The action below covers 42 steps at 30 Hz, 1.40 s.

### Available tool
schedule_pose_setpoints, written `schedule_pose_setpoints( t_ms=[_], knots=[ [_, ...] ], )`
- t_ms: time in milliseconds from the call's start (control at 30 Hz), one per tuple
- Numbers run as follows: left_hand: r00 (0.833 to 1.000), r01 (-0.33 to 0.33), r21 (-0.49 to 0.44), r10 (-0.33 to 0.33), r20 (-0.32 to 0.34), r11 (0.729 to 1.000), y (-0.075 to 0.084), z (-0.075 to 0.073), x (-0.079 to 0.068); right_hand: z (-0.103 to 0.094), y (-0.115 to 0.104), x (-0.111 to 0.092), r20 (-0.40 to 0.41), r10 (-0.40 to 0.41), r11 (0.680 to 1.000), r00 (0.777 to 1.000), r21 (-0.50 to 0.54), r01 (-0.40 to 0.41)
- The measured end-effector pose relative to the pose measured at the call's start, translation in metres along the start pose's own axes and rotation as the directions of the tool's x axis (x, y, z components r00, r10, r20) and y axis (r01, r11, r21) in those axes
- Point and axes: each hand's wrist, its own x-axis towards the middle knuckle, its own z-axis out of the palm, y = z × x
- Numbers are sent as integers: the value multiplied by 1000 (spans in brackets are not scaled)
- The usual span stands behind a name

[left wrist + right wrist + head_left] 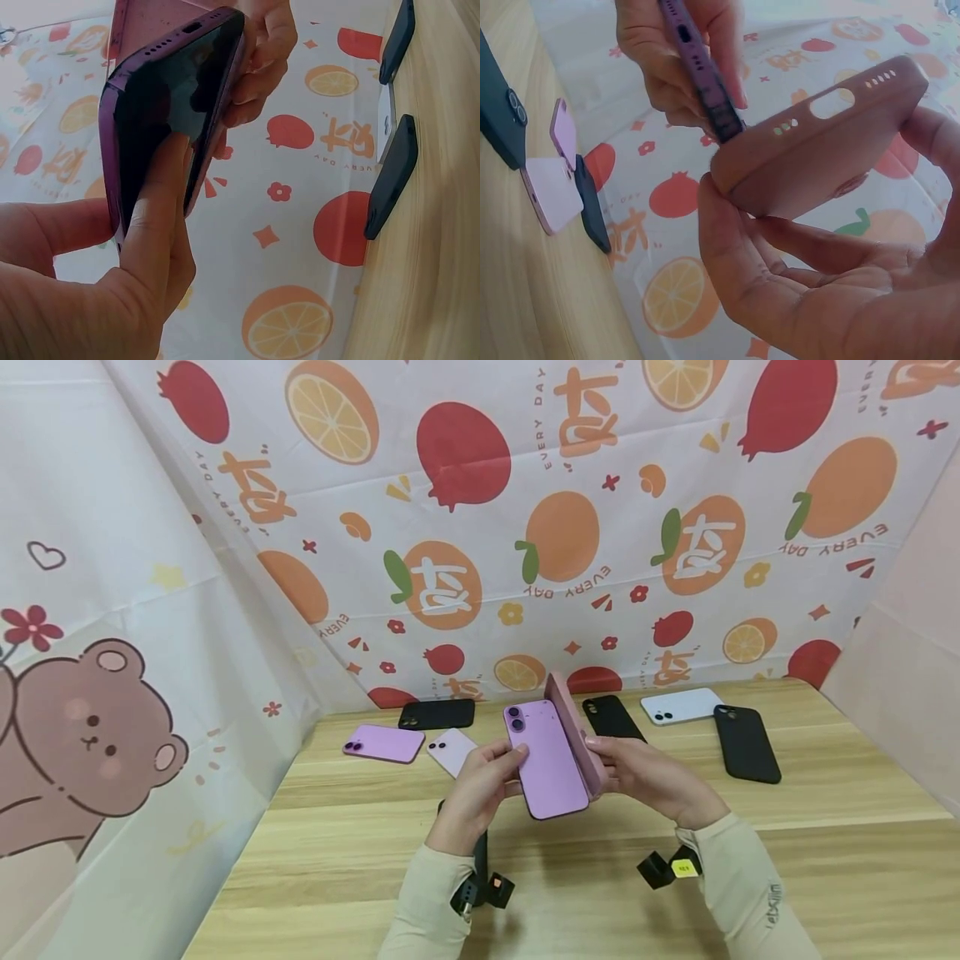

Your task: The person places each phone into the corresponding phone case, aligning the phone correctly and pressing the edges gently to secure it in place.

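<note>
My left hand (pixel 476 793) grips a purple phone (pixel 553 772) above the table, thumb on its back and fingers against the dark screen (pixel 202 75). A pink phone case (pixel 573 731) stands edge-on along the phone's right side. My right hand (pixel 656 777) pinches this case between thumb and fingers. In the right wrist view, the end of the case (pixel 821 142) shows a port cutout and small holes, and the phone's end (pixel 694 60) lies close to its edge at an angle. The phone is outside the case; whether their edges touch, I cannot tell.
Behind my hands on the wooden table (pixel 337 860) lie a purple phone (pixel 384 743), a pale pink phone (pixel 452 751), a white phone (pixel 681 705) and black phone-shaped pieces (pixel 748 743). A black object (pixel 482 856) sits partly hidden by my left wrist. A fruit-print cloth (pixel 480 527) hangs behind.
</note>
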Motion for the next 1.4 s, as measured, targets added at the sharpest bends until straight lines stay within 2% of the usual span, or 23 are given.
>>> schedule_pose_setpoints(
  t_ms=[200, 400, 567, 733, 800, 933, 1033, 1167, 1267, 1400],
  knots=[
    [1000, -11, 5, 11, -15, 1000, 1, 1, 0, 5, 1, 2, -14, 5, 1000, 1000, -29, -5],
    [999, -26, 72, 28, -29, 997, -1, 2, -1, 15, 2, 3, -135, 9, 985, 991, -171, -33],
    [998, -33, 114, 38, -47, 993, 0, 5, -3, 23, 2, 3, -223, 6, 969, 975, -241, -61],
    [998, -46, 100, 51, -43, 994, -1, 7, -3, 31, 2, 4, -311, -2, 953, 950, -289, -93],
    [998, -45, 81, 48, -40, 996, -1, 7, -3, 32, 2, 5, -323, -26, 950, 946, -301, -77],
    [998, -51, 47, 52, -34, 998, -1, 6, -2, 30, 4, 6, -347, -104, 958, 932, -287, 0],
    [998, -59, 21, 60, -17, 998, -2, 5, -2, 27, 6, 7, -380, -150, 966, 913, -251, 55],
    [997, -68, -24, 68, 32, 997, -1, 5, -3, 23, 8, 8, -421, -158, 979, 893, -182, 87],
    [995, -69, -50, 72, 66, 996, 1, 5, -4, 20, 10, 9, -423, -139, 984, 895, -162, 77],
    [995, -54, -66, 59, 83, 996, 3, 4, -5, 16, 11, 8, -398, -106, 986, 911, -157, 46]
  ],
)
